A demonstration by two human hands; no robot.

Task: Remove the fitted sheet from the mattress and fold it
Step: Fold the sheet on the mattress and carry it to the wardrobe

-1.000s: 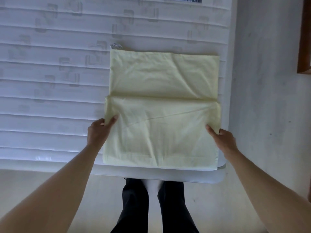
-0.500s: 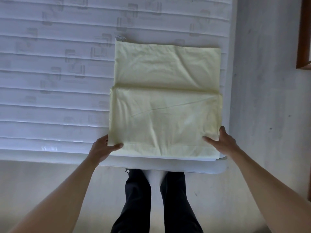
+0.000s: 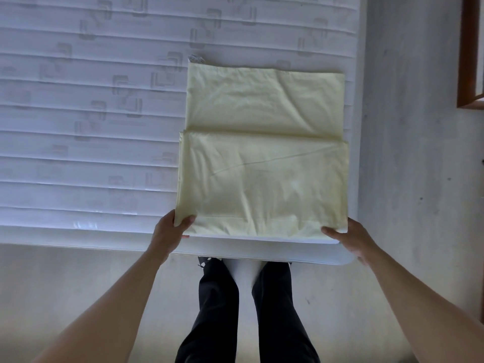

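- The pale yellow fitted sheet [image 3: 262, 158] lies folded into a rectangle at the mattress [image 3: 91, 127] corner nearest the person.
- The left hand [image 3: 169, 233] and right hand [image 3: 353, 238] each pinch a near corner, fingers grasping the cloth, likely to carry that edge over for another fold.

The fingers of the left hand [image 3: 169, 233] and the right hand [image 3: 352, 238] lie under the near corners of the folded sheet [image 3: 262, 158], out of sight. The mattress [image 3: 91, 127] runs past the left and top edges. A small patterned scrap [image 3: 196, 58] at the sheet's far left corner is too small to identify. The wooden frame [image 3: 468, 53] is cut off at the right.
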